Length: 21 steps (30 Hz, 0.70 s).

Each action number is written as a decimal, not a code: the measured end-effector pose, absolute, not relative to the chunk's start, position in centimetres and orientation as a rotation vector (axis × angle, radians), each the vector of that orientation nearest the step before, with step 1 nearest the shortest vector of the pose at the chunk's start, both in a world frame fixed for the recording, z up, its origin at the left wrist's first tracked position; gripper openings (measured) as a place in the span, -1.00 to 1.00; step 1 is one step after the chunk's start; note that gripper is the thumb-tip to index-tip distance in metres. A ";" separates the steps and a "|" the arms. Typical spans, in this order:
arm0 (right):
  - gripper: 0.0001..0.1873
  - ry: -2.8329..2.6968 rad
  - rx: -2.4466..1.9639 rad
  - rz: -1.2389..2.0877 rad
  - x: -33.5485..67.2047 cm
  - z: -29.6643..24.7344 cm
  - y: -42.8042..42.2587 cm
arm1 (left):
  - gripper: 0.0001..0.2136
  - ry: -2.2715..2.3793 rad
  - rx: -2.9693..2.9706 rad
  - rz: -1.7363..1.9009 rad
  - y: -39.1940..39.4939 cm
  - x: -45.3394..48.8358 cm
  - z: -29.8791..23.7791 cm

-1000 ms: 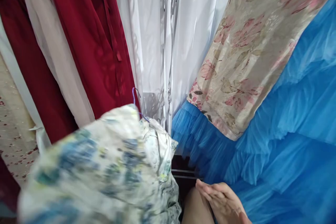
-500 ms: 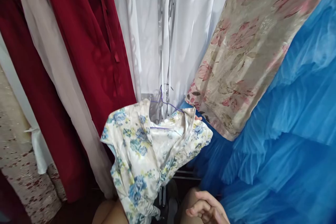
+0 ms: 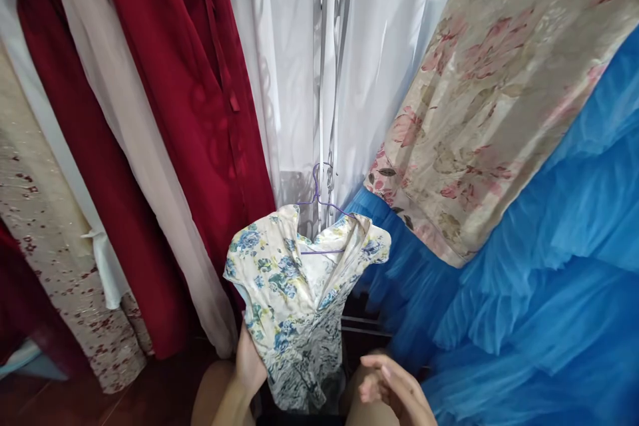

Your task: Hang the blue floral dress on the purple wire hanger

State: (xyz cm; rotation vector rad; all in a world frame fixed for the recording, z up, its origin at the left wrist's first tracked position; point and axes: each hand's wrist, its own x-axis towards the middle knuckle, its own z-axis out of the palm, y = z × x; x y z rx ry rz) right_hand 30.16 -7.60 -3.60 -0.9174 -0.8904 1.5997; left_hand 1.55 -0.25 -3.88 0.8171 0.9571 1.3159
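A white garment with blue and yellow flowers (image 3: 274,273), cap-sleeved and V-necked, is on a purple wire hanger (image 3: 316,197) in the middle of the head view. Its gathered lower part lies in shadow over my lap. My left hand (image 3: 251,361) grips the garment's left side low down, the fingers hidden behind the cloth. To the right of the garment and apart from it, my right hand (image 3: 392,383) is held up with loosely bent, parted fingers and nothing in it.
Long red dresses (image 3: 200,93) and a pale pink one (image 3: 134,113) hang on the left. White cloth (image 3: 292,66) with dangling ribbons hangs behind. At the right are a beige floral skirt (image 3: 464,133) and blue tulle ruffles (image 3: 539,293). Dark floor (image 3: 150,393) shows below.
The floral garment has straightened and its lower part has swung right. My left hand, whose fingers seemed to show at the right shoulder, now holds its left side. My right hand has barely moved.
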 end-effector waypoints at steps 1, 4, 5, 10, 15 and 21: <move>-0.48 -0.944 -0.952 1.607 29.8 -3.9 -7.2 | -0.37 0.941 0.767 1.320 -0.8 1.0 -4.3; -0.48 -1.098 -1.010 1.614 28.4 -4.3 -5.7 | -0.40 0.934 0.623 1.307 -2.4 0.4 -5.4; -0.47 -1.140 -1.028 1.591 27.8 -4.3 -4.9 | -0.47 0.957 0.596 1.304 -2.8 0.6 -5.6; -0.59 -1.384 -1.168 1.262 24.2 -3.4 -0.1 | -0.56 1.059 0.594 1.314 -3.8 3.2 -4.4; -0.55 -1.453 -1.242 1.130 21.5 -2.8 2.3 | -0.48 1.105 0.715 1.366 -3.6 3.6 -3.6; -0.49 -1.258 -1.235 1.260 21.0 -2.6 1.0 | -0.60 1.529 1.137 1.913 -2.4 5.2 -4.2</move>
